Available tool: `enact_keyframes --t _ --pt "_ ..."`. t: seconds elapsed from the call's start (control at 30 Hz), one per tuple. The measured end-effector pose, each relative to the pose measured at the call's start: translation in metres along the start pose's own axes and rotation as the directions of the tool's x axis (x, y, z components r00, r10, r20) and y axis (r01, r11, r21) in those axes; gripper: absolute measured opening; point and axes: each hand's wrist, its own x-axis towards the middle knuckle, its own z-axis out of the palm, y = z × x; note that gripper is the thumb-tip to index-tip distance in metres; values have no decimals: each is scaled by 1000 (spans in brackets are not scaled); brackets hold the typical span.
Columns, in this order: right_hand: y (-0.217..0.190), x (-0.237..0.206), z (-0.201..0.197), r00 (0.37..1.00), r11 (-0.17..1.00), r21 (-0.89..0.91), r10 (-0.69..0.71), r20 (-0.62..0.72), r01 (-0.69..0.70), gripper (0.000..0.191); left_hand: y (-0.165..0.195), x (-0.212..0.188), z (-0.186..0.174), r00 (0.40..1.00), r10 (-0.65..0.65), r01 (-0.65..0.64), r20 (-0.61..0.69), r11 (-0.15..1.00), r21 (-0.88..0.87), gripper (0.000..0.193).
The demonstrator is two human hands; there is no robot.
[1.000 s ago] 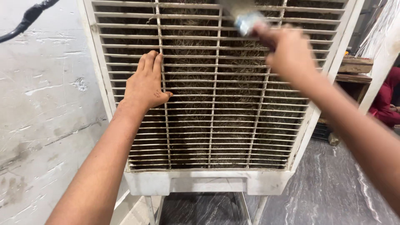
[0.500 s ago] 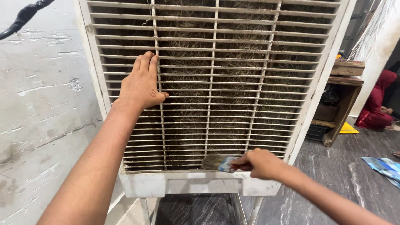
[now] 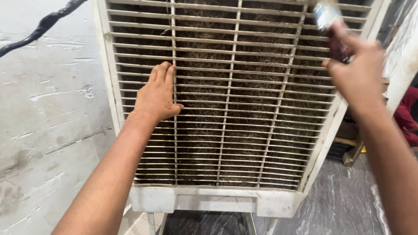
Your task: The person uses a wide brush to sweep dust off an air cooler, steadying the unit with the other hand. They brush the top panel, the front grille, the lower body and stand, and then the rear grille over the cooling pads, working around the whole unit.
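My left hand (image 3: 157,96) lies flat and spread against the grille (image 3: 235,100) of a white air cooler, fingers pointing up beside one of the vertical ribs, holding nothing — it only presses on the panel. My right hand (image 3: 359,72) is raised at the panel's upper right corner, closed around the handle of a paintbrush (image 3: 327,16); the brush is blurred and its bristles run out of the top of the view, so I cannot tell whether they touch the slats. The grille is a set of thin white horizontal slats crossed by three upright ribs. Behind it sits a dark, matted fibre pad (image 3: 204,130), with dust lodged between the slats.

As I judge it, brushing well here means keeping the left hand firm so the panel does not rock, running the bristles along the slats rather than across them, and working from the top down so loosened dust falls past parts not yet brushed.

Outward — a scuffed grey wall (image 3: 48,130) on the left with a black cable (image 3: 43,26) crossing it, and a dark marbled floor (image 3: 344,204) below.
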Motion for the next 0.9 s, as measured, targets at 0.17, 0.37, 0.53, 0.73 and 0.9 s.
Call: enact_keyframes --t 0.17,0.37,0.53,0.73,0.9 --pt "-37 -98 82 730 897 -350 428 532 -271 64 2 1 -3 1000 2 -2 -8 1000 15 116" --pt "-30 -221 114 407 998 -3 -23 913 62 82 3 0 -8 998 -21 19 60 1000 22 115" --pt "-40 -172 96 435 998 23 -48 899 62 65 3 3 -9 999 0 -5 50 995 98 118" --pt "-27 -25 49 798 970 -158 243 551 -186 61 2 -1 -6 1000 -24 24 4 1000 -17 114" --pt "-31 15 35 992 997 -19 78 96 -76 76 3 -2 -4 998 -46 46 32 999 -5 114"
